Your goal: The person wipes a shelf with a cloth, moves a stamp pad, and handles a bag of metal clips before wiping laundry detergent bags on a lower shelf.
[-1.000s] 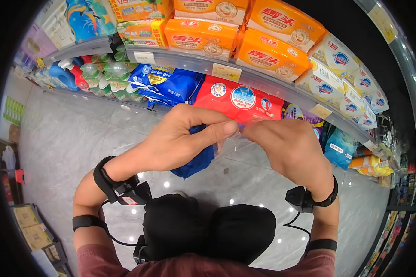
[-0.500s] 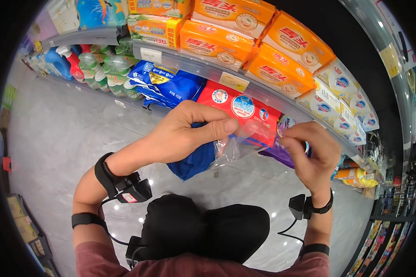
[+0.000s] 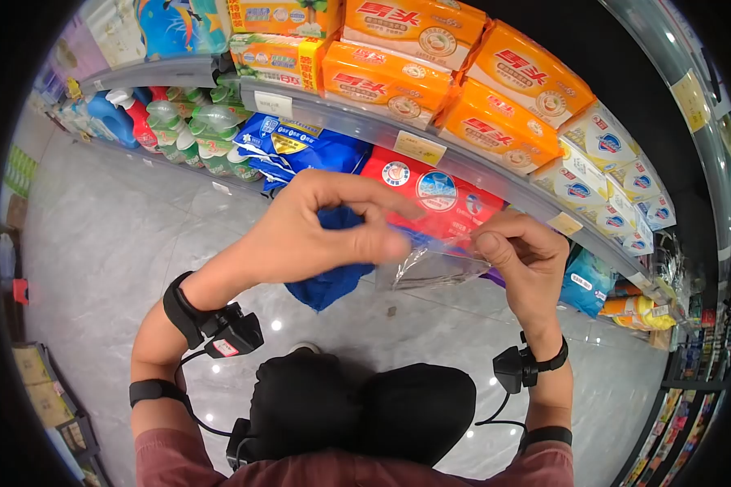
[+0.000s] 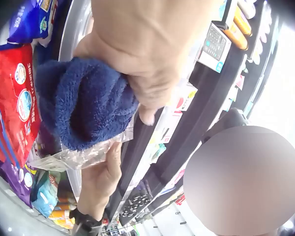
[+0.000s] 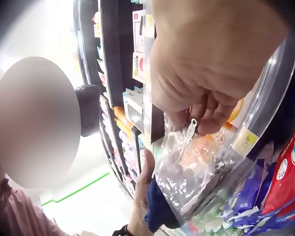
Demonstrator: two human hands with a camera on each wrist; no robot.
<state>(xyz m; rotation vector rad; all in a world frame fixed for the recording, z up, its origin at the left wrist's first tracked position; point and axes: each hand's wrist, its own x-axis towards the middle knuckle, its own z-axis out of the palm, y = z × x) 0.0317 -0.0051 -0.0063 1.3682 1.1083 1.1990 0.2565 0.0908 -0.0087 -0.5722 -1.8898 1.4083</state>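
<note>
In the head view my left hand (image 3: pixel 317 227) is raised before the low shelf, its thumb blurred and apart from the index finger. Under its palm hangs a dark blue fuzzy cloth (image 3: pixel 325 284), held by the lower fingers; the left wrist view shows the cloth (image 4: pixel 96 103) folded into a thick loop. Between my hands stretches a clear plastic bag (image 3: pixel 439 272). My right hand (image 3: pixel 536 260) pinches the bag's edge with thumb and fingers. A small pale zipper pull (image 5: pixel 192 128) shows at those fingertips in the right wrist view.
Orange soap packs (image 3: pixel 390 81) and white soap boxes (image 3: pixel 601 174) fill the upper shelf. Below are a blue pouch (image 3: pixel 300 150), a red bag (image 3: pixel 439 191) and green-labelled bottles (image 3: pixel 211 134). My knees (image 3: pixel 365 406) are bent above the grey tiled floor (image 3: pixel 138 235).
My right hand moved out to the right, spreading the bag, then came slightly back in. My left thumb has parted from the index finger. The blue cloth stays under the left hand.
</note>
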